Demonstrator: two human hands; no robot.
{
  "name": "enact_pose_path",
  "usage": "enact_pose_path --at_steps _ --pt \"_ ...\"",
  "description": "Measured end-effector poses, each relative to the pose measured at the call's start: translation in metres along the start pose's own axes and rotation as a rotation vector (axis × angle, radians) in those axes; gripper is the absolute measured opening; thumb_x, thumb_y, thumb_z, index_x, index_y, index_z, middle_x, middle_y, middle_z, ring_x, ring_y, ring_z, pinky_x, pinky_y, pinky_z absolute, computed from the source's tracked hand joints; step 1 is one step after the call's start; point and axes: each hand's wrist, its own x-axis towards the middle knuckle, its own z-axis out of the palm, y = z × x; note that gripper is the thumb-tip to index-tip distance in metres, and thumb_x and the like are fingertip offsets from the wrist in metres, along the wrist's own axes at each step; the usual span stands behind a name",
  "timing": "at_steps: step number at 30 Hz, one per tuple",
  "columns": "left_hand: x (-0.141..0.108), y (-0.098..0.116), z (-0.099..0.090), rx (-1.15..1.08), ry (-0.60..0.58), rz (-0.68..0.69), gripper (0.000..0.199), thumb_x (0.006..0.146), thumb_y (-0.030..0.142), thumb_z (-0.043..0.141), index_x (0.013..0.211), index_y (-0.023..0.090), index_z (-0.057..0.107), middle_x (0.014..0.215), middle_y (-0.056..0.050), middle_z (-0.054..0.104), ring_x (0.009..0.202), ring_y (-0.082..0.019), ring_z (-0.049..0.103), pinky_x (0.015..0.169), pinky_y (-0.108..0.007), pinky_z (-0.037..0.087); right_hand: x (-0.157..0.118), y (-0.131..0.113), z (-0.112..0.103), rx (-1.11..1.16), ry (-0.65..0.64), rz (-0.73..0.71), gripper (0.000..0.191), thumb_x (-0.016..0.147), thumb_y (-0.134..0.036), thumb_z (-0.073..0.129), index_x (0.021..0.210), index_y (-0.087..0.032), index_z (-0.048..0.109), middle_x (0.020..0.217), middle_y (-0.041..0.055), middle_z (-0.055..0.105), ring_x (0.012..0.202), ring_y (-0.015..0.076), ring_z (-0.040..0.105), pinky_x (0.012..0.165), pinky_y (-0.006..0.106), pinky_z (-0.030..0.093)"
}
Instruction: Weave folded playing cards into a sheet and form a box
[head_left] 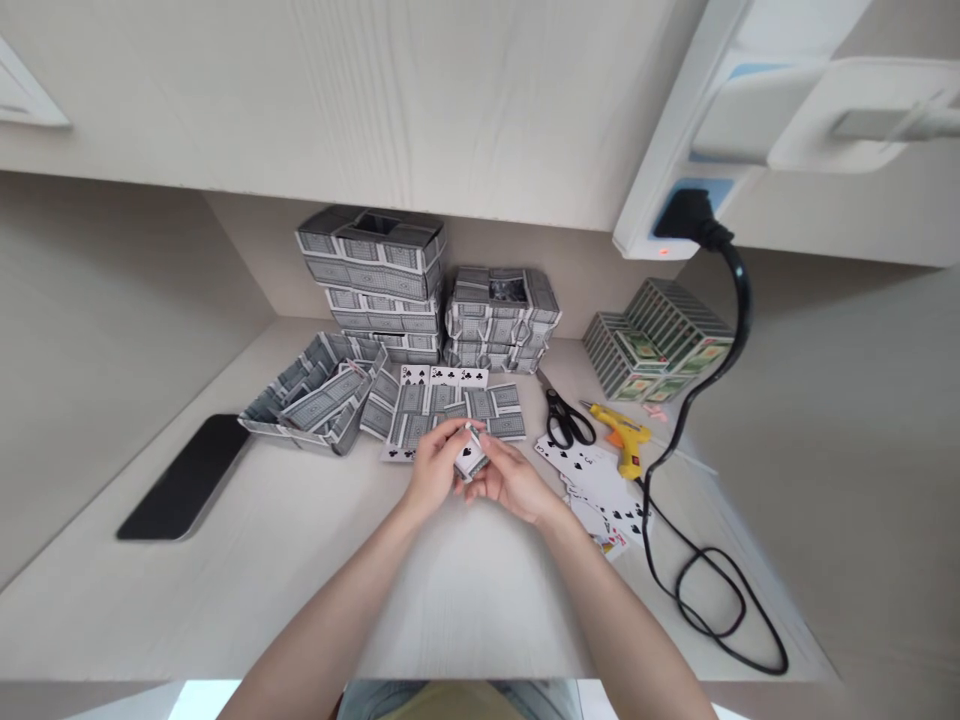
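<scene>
Forearms [352, 585] of the person reach over the pale desk [300, 620] from its near edge, and the two hands meet near its middle. Left hand [436, 462] and right hand [514, 478] hold between them one small folded playing card [470, 456], which shows a black mark on its white face. Fingers of both hands are bent around this piece with only a small gap between the hands (how firmly they press, I cannot tell).

At the right lies a looped black cable [697, 553], and beside it are loose playing cards [589, 470], spread and overlapping. At the left lies a dark phone [186, 480]. Just beyond the hands is a flat panel of joined cards [412, 412]. A yellow glue gun [632, 440] and black scissors [567, 420] are to its right; to its left stands a grey tray [289, 434], with folded strips [324, 398] inside.

Farther, against the back wall, stand a taller stack of card boxes [379, 270], a lower stack [495, 325] and green-striped boxes [664, 335].
</scene>
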Motion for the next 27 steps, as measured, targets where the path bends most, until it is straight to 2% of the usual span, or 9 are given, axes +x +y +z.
enact_pose_path --at_steps 4,8,12,16,19,23,27 --pt "0.002 -0.007 0.003 0.115 0.044 0.052 0.029 0.074 0.039 0.054 0.089 0.015 0.062 0.083 -0.004 0.066 0.041 -0.006 0.048 0.034 -0.018 0.034 0.002 0.004 -0.003 -0.048 0.039 -0.022 0.033 0.082 -0.041 0.050 0.105 -0.018 0.046 0.068 0.0002 0.060 0.055 0.0127 0.060 0.053 0.028 0.051" --pt "0.003 -0.010 0.005 0.266 0.133 0.129 0.028 0.073 0.040 0.057 0.084 0.014 0.064 0.083 -0.004 0.068 0.066 -0.013 0.059 0.055 -0.021 0.045 0.003 0.009 -0.006 -0.104 0.061 -0.021 0.039 0.080 -0.045 0.050 0.108 -0.019 0.044 0.065 -0.0033 0.055 0.050 0.0123 0.058 0.051 0.031 0.052" --pt "0.002 -0.010 0.006 0.273 0.119 0.182 0.027 0.078 0.038 0.052 0.084 0.015 0.064 0.085 -0.004 0.068 0.078 -0.015 0.061 0.070 -0.025 0.046 0.005 0.012 -0.005 -0.180 0.138 -0.023 0.039 0.078 -0.048 0.049 0.105 -0.019 0.046 0.064 -0.0050 0.051 0.043 0.0093 0.052 0.049 0.030 0.052" --pt "0.002 -0.012 0.005 0.301 0.122 0.202 0.025 0.079 0.036 0.051 0.084 0.016 0.065 0.085 -0.004 0.069 0.078 -0.015 0.061 0.071 -0.025 0.046 0.007 0.014 -0.004 -0.212 0.170 -0.066 0.036 0.078 -0.048 0.050 0.099 -0.019 0.050 0.071 -0.0031 0.050 0.050 0.0104 0.054 0.050 0.030 0.052" --pt "0.003 -0.016 0.004 0.339 0.126 0.228 0.024 0.079 0.034 0.051 0.086 0.016 0.066 0.086 -0.004 0.069 0.079 -0.016 0.062 0.072 -0.026 0.047 0.007 0.015 -0.007 -0.285 0.199 -0.047 0.038 0.078 -0.050 0.048 0.099 -0.019 0.050 0.067 -0.0037 0.048 0.048 0.0115 0.055 0.048 0.029 0.051" --pt "0.003 -0.020 0.003 0.429 0.139 0.329 0.024 0.080 0.032 0.049 0.087 0.017 0.067 0.088 -0.005 0.069 0.081 -0.016 0.062 0.075 -0.028 0.047 0.005 0.013 -0.009 -0.452 0.268 -0.028 0.043 0.078 -0.054 0.044 0.102 -0.019 0.051 0.063 -0.0042 0.047 0.042 0.0122 0.054 0.044 0.029 0.048" --pt "0.002 -0.021 0.002 0.549 0.169 0.418 0.024 0.081 0.032 0.048 0.087 0.019 0.066 0.087 -0.005 0.069 0.081 -0.016 0.062 0.074 -0.027 0.046 0.004 0.011 -0.008 -0.578 0.307 -0.085 0.040 0.078 -0.055 0.044 0.093 -0.019 0.054 0.069 -0.0015 0.053 0.044 0.0120 0.055 0.040 0.025 0.044"
